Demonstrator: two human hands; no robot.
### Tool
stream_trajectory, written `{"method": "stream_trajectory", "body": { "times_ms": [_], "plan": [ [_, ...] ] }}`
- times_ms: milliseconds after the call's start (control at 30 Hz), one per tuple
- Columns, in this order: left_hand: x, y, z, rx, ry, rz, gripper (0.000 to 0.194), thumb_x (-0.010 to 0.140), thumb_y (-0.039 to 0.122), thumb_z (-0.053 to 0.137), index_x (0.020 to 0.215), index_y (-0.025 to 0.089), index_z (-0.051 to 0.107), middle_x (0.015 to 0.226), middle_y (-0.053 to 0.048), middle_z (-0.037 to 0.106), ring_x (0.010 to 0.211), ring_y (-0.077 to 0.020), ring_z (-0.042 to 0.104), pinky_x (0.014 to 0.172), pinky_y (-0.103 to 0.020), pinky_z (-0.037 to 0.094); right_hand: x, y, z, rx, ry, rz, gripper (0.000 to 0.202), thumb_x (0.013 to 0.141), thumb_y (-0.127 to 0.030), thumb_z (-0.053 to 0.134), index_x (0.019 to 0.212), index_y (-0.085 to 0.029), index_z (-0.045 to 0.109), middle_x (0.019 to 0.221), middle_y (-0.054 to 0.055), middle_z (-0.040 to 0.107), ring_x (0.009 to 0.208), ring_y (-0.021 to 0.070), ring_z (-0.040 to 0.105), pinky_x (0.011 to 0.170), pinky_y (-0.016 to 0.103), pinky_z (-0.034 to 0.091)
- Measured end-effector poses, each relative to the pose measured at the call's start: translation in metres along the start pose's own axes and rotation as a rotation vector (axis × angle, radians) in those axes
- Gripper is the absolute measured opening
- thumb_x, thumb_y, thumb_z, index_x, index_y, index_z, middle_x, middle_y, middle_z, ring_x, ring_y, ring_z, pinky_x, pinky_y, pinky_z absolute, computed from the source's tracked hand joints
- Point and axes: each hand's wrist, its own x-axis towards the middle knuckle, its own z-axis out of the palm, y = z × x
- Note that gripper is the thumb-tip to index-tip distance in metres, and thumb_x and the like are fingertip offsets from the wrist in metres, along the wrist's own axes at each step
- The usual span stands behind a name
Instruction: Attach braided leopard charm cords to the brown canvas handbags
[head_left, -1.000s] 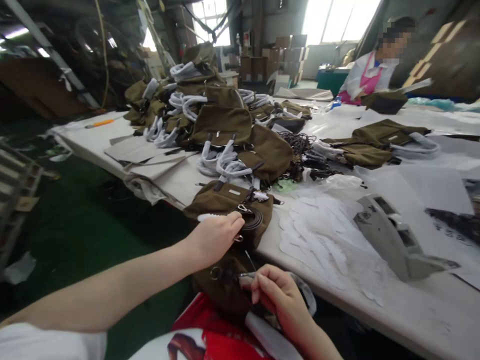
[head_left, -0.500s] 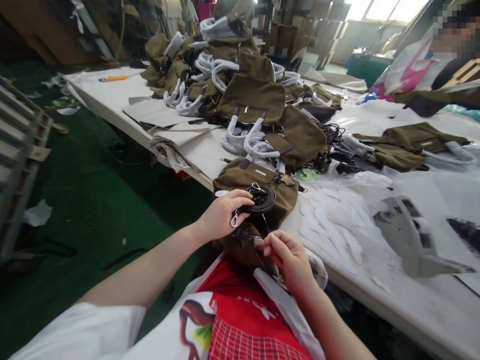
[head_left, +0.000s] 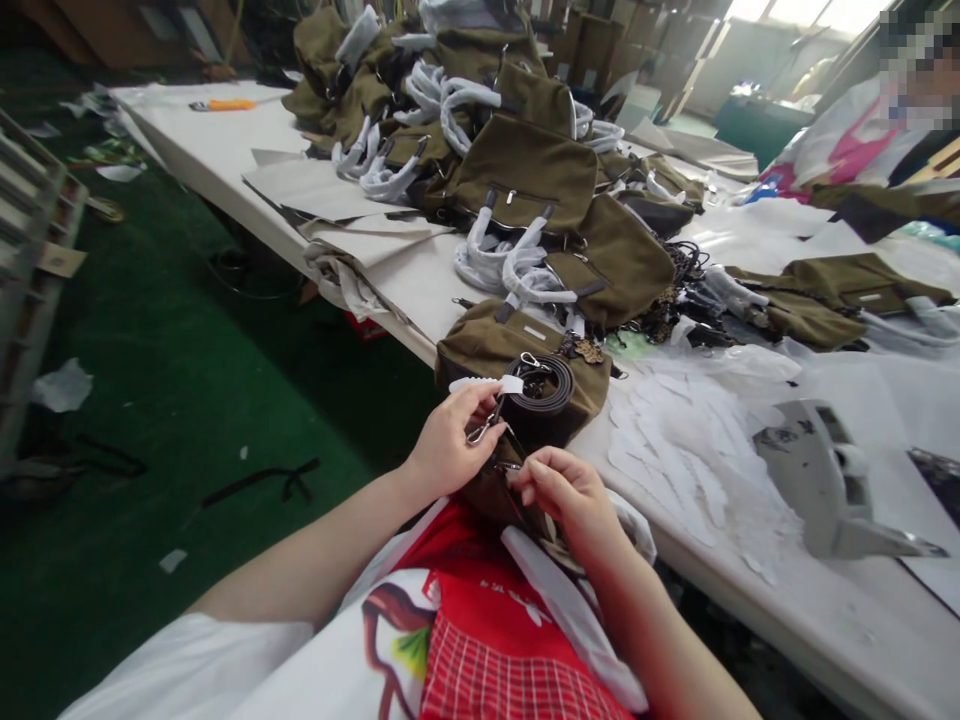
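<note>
My left hand (head_left: 457, 440) is closed around the loose end of a dark bag strap, near its silver snap hook (head_left: 480, 432). The rest of the strap lies in a round coil (head_left: 551, 392) on an olive handbag (head_left: 480, 345) at the table edge. A white toothed strip (head_left: 484, 385) shows just above my left fingers. Close to my body, my right hand (head_left: 566, 490) is pinched beside a metal zipper (head_left: 508, 466) on a bag's opening; its fingertips hide what they grip. A gold-coloured charm (head_left: 589, 350) hangs on the handbag.
Olive bags (head_left: 525, 175) with plastic-wrapped handles are piled on the white table (head_left: 165, 125). A grey tape dispenser (head_left: 817, 480) and white paper strips (head_left: 675, 450) lie to the right. An orange cutter (head_left: 229, 105) is far left. Another person is partly visible at the upper right.
My left hand has come off the strap coil and now grips the strap end by the hook. My right hand has shifted slightly left. The view has tilted downward.
</note>
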Motion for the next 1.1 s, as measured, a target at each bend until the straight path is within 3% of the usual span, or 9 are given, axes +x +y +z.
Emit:
{"method": "stream_trajectory", "body": {
  "times_ms": [200, 467, 833, 1100],
  "plan": [
    [-0.003, 0.000, -0.003, 0.008, -0.017, -0.040, 0.042, 0.081, 0.012, 0.062, 0.122, 0.017, 0.054, 0.101, -0.006, 0.064, 0.090, -0.0169, 0.063, 0.087, -0.033, 0.055, 0.010, -0.002, 0.005, -0.064, -0.072, 0.052, 0.035, 0.080, -0.049, 0.065, 0.075, -0.015, 0.064, 0.056, 0.000, 0.059, 0.044, 0.0061, 0.033, 0.045, 0.021, 0.019],
    [-0.005, 0.000, -0.007, -0.001, -0.057, -0.011, 0.037, 0.082, 0.010, 0.060, 0.119, 0.017, 0.057, 0.104, -0.007, 0.065, 0.092, -0.0164, 0.064, 0.086, -0.031, 0.055, 0.020, -0.005, 0.013, -0.080, -0.044, 0.059, 0.032, 0.080, -0.046, 0.064, 0.073, -0.015, 0.062, 0.054, -0.001, 0.057, 0.043, 0.0056, 0.031, 0.044, 0.021, 0.017],
    [-0.011, -0.004, -0.013, 0.053, -0.052, -0.062, 0.030, 0.083, 0.015, 0.062, 0.113, 0.017, 0.062, 0.095, -0.003, 0.072, 0.082, -0.0149, 0.068, 0.079, -0.028, 0.056, 0.008, -0.003, 0.015, -0.167, 0.041, 0.027, 0.033, 0.082, -0.049, 0.063, 0.074, -0.017, 0.065, 0.056, 0.000, 0.058, 0.044, 0.0074, 0.035, 0.042, 0.021, 0.022],
    [-0.012, -0.003, -0.017, 0.103, -0.065, -0.039, 0.031, 0.083, 0.013, 0.061, 0.114, 0.018, 0.063, 0.088, -0.002, 0.073, 0.079, -0.0161, 0.069, 0.078, -0.030, 0.056, 0.015, -0.005, 0.019, -0.174, 0.014, 0.034, 0.031, 0.082, -0.047, 0.063, 0.073, -0.017, 0.065, 0.056, 0.001, 0.059, 0.046, 0.0088, 0.039, 0.045, 0.022, 0.027]
  ]
}}
